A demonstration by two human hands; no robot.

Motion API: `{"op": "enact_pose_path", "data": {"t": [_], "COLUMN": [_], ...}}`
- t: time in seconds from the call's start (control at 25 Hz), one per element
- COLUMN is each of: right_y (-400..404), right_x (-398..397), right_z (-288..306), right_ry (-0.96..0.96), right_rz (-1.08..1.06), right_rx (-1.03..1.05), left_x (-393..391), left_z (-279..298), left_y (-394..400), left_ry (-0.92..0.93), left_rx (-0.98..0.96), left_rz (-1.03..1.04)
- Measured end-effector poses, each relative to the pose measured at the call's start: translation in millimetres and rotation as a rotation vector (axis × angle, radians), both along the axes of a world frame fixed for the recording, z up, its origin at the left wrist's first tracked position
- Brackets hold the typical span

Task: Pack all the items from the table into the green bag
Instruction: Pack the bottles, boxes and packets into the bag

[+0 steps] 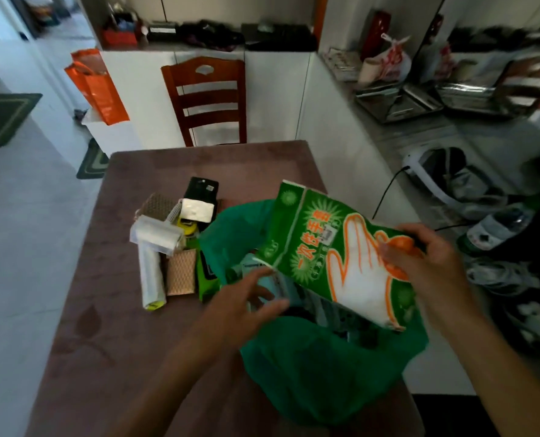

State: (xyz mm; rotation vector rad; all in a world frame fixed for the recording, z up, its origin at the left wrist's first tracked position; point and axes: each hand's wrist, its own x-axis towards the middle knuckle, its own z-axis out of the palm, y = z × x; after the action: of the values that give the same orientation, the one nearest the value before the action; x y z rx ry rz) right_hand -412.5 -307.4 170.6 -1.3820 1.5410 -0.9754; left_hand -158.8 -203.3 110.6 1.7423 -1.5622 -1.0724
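A person stands at a desk (82,310) covered in a mauve cloth, packing things into a green bag (319,373) that sits open at the desk's near right corner. The right hand (420,263) pinches one end of a flat green packet of disposable gloves (334,257), printed with a white hand outlined in orange, and holds it tilted over the bag's mouth, its lower edge just above the opening. The left hand (249,301) reaches to the bag's left rim with fingers spread and loosely bent; they touch a pale blue item (256,266) at the opening, though whether they grip it is too blurred to tell. Inside the bag, dark shapes suggest some things are already packed, so the job appears to be well under way but not finished. To the left of the bag a cluster still waits on the desk: a white roll of plastic bags (150,272), two tan woven pads (182,271), a bright green pouch (207,275) touching the bag's side, a small white tissue pack (197,210), a black box (200,189) behind it, and a yellow item half hidden between them. Beyond the bag, a wooden chair (208,99) stands at the desk's far edge.
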Motion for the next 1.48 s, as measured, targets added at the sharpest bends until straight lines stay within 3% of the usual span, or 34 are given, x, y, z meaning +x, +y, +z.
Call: {"op": "enact_pose_path", "data": {"t": [0.08,0.16,0.24,0.28,0.36,0.44,0.52,0.6,0.68,0.76,0.8,0.88,0.92,1.0,1.12,1.32,1.4,1.48], "right_y": [9,14,15,16,16,21,17,17,15,10,8,7,8,13,23,27,27,28], "right_x": [-16,-17,-9,-4,8,18,20,21,21,27,32,50,61,93,131,145,137,121], "right_z": [4,-4,-28,-43,-71,-92,-110,-112,-102,-83,-74,-60,-56,-55,-66,-88,-97,-96], "right_ry": [0.338,0.656,0.697,0.606,0.217,0.149,0.486,0.901,1.117,1.181,1.187,1.01,0.875,0.672,0.584,0.555,0.582,0.576], "right_rz": [0.103,0.235,0.295,0.25,0.0,-0.086,0.128,0.47,0.588,0.48,0.449,0.445,0.468,0.576,0.692,0.689,0.666,0.628], "right_rx": [-0.096,-0.049,0.103,0.184,0.327,0.331,0.315,0.359,0.377,0.281,0.165,-0.072,-0.143,-0.206,-0.209,-0.175,-0.158,-0.12], "left_x": [-14,-24,-23,-21,-14,-13,-16,-16,-11,-6,-1,21,35,80,140,207,226,220], "left_z": [-12,-18,-22,-22,-19,-12,-7,-6,-3,-1,-3,-21,-37,-87,-153,-221,-239,-233], "left_y": [9,8,6,6,10,12,15,19,21,22,21,15,11,7,0,-23,-28,-16], "left_ry": [-0.479,-0.617,-0.564,-0.514,-0.376,-0.276,-0.231,-0.199,-0.093,0.133,0.259,0.434,0.44,0.234,-0.042,-0.184,-0.079,0.252], "left_rx": [0.026,-0.036,-0.132,-0.149,-0.138,-0.157,-0.176,-0.135,-0.085,-0.12,-0.149,-0.184,-0.167,-0.075,0.173,0.342,0.4,0.391], "left_rz": [-0.331,-0.494,-0.561,-0.585,-0.617,-0.617,-0.619,-0.623,-0.587,-0.45,-0.29,0.194,0.443,0.785,0.891,0.894,0.911,1.051]}}
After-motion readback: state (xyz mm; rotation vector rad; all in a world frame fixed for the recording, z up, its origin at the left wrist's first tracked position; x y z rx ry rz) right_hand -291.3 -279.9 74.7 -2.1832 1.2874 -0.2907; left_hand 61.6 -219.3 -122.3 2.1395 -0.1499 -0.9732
